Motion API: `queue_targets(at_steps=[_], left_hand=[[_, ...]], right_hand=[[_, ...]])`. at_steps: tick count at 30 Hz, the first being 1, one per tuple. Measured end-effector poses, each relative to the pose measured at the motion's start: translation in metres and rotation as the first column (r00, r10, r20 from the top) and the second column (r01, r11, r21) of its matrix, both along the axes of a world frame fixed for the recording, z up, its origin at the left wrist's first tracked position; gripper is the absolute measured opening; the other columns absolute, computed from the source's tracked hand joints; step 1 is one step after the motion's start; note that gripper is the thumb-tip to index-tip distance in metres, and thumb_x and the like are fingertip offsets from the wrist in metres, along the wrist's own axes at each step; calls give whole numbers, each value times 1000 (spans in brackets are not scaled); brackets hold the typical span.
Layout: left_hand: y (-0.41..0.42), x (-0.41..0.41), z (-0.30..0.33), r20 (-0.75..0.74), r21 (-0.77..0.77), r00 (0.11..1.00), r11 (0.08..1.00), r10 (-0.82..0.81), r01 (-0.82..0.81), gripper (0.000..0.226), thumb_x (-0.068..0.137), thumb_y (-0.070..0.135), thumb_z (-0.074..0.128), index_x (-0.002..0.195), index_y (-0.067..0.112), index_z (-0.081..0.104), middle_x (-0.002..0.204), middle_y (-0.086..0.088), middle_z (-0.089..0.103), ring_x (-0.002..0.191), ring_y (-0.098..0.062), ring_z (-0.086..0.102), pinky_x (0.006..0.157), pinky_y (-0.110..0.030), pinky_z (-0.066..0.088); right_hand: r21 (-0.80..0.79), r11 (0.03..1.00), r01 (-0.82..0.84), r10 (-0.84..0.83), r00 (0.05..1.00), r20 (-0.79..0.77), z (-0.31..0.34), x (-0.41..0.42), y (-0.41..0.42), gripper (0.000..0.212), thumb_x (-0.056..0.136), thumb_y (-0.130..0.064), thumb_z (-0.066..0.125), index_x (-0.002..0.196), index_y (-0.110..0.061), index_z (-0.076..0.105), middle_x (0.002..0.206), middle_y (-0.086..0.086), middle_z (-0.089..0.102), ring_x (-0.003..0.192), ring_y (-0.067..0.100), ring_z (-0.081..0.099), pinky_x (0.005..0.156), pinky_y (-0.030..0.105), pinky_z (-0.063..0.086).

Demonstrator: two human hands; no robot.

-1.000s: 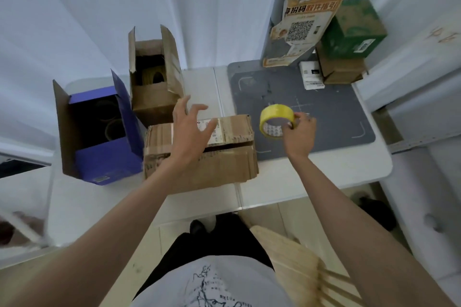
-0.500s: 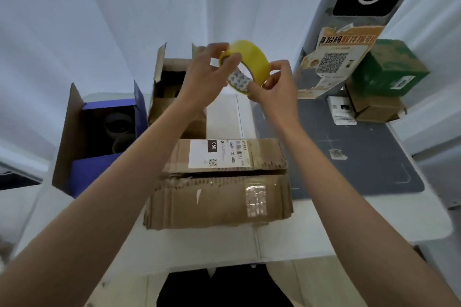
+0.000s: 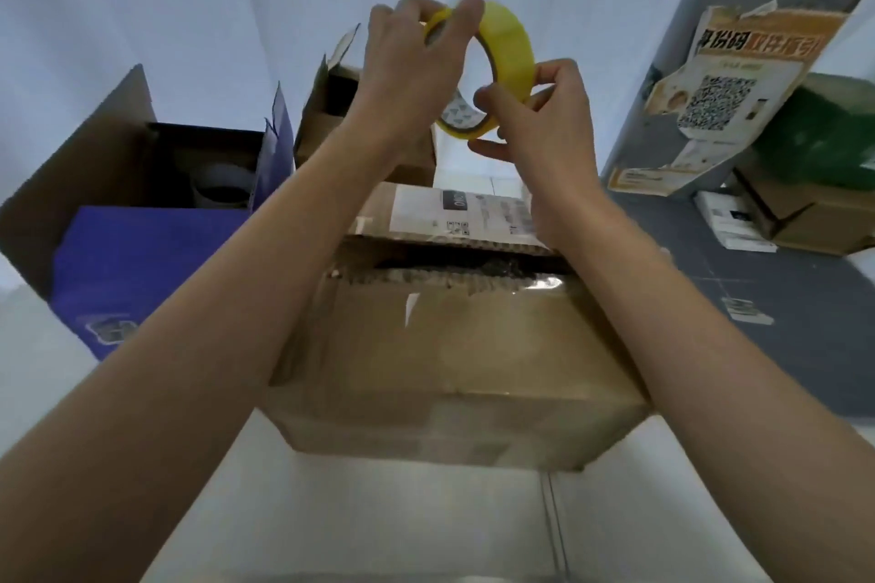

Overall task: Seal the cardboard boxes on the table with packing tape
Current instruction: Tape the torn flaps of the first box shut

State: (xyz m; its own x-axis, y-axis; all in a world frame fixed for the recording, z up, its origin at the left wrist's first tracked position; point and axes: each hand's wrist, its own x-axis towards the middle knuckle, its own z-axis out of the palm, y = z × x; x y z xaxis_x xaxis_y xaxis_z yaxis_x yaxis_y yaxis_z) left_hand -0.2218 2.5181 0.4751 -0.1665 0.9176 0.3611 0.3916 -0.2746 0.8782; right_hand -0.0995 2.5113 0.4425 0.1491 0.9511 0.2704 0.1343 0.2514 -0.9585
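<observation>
White tabletop (image 3: 379, 525), brown box (image 3: 454, 346) near centre, flaps unsealed. Tape roll (image 3: 502, 47) raised above it. Left hand (image 3: 412, 62) fingers grip its top, right hand (image 3: 544, 118) fingers pinch its edge. Probably hunting the tape end; next, peel it free.

1. The left hand (image 3: 416, 62) covers the upper left of the yellow tape roll (image 3: 509, 47); any loose tape end is out of sight.
2. Both forearms cross the brown cardboard box (image 3: 454, 346), hiding its left and right edges.
3. The print on the box's shipping label (image 3: 473, 211) is too blurred to read.
4. The open box behind (image 3: 331, 118) is mostly hidden by the left wrist.
5. The blue box (image 3: 142, 260) holds a pale round thing, perhaps another roll.
6. The green box (image 3: 824, 142) is cut off by the right edge.
</observation>
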Motion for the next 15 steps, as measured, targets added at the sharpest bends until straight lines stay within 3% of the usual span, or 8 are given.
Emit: queue_targets(at_steps=[5,7,10,12,15], left_hand=[[-3,6,-1,-95,7,994,999,50,-50,47,100,56,41,124,17,53,128,-4,53,112,-16,58,98,-39,50],[-12,9,3,-115,15,992,999,51,-49,47,100,57,40,123,19,56,122,-1,59,110,-16,60,90,-32,50],[-30,18,14,-94,33,994,998,57,-54,39,100,55,40,108,23,61,103,9,63,95,-7,61,75,-24,44],[-40,25,16,-77,62,995,996,68,-63,34,101,53,43,100,25,62,93,12,61,85,-3,58,73,-23,43],[-53,36,17,-53,117,996,991,65,-59,26,100,44,53,95,24,69,81,17,60,71,7,55,71,-18,43]], right_hand=[[68,997,-28,28,1000,6,2,7,-3,34,87,-15,69,112,-9,47,94,1,54,82,12,61,65,32,63],[71,996,-48,51,997,-49,6,16,-10,34,86,-12,69,113,-9,48,96,3,55,82,13,60,68,37,64],[75,993,-88,95,991,-89,13,35,-24,36,86,-13,73,113,-13,50,108,13,57,86,16,61,73,40,64],[98,988,-123,131,988,-81,14,50,-33,38,85,-17,76,114,-17,51,124,18,53,99,19,63,75,37,64],[131,974,-187,195,979,-52,14,72,-45,40,83,-15,79,111,-18,50,125,14,55,109,25,64,77,40,63]])
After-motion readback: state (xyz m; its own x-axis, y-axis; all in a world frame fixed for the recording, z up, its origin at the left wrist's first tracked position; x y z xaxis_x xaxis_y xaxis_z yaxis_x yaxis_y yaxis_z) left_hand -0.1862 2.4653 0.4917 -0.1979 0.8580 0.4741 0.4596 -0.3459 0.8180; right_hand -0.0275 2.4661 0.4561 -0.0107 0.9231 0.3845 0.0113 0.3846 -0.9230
